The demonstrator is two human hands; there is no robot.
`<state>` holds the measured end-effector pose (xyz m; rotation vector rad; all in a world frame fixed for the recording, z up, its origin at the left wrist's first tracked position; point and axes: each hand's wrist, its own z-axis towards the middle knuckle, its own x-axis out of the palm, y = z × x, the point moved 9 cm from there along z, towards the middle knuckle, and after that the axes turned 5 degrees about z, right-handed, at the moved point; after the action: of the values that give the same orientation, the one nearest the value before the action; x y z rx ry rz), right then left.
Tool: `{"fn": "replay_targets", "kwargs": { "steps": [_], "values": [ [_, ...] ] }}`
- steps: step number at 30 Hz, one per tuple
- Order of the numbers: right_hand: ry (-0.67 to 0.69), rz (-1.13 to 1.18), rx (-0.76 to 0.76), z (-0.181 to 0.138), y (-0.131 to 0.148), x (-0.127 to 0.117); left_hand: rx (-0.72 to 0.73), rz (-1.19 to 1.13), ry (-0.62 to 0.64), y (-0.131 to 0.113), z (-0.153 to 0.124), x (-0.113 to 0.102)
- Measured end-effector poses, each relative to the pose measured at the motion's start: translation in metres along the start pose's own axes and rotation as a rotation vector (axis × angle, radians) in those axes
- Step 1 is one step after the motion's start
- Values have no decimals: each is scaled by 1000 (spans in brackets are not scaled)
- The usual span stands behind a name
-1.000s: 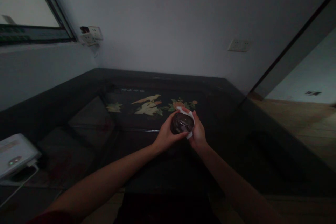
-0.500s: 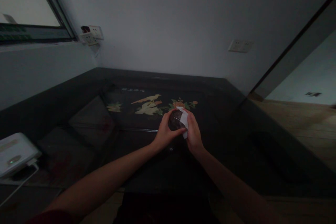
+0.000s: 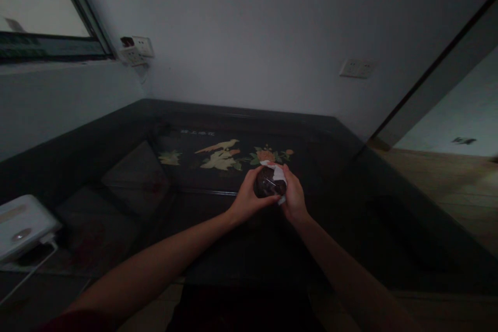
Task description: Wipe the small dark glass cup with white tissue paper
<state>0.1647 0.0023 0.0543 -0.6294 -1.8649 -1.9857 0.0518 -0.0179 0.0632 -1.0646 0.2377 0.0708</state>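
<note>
Clutching the bowl (image 3: 266, 185), left hand (image 3: 246, 202) stays; right hand (image 3: 294, 198) slid its pinched tissue (image 3: 279, 176) rightward.

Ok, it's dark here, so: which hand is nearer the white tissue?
Right. The right hand holds the tissue against the dark round object; the left hand cups that object's left side.

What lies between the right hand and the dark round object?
A crumpled white wipe, pressed by the right hand against the dark round object that the left hand grips from the other side; the head view shows it.
</note>
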Motion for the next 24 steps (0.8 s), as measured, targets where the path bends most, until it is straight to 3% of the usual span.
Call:
{"fn": "replay_targets", "kwargs": {
  "steps": [10,17,24],
  "values": [
    [37,-193,-267,-18,4,2,26,39,-107,-9,-1,-12],
    [75,-271,-274,-26,9,11,-16,31,-122,1,1,-15],
    [-41,-22,-111,-5,4,-2,27,52,-33,-6,-3,-5]
  ]
}}
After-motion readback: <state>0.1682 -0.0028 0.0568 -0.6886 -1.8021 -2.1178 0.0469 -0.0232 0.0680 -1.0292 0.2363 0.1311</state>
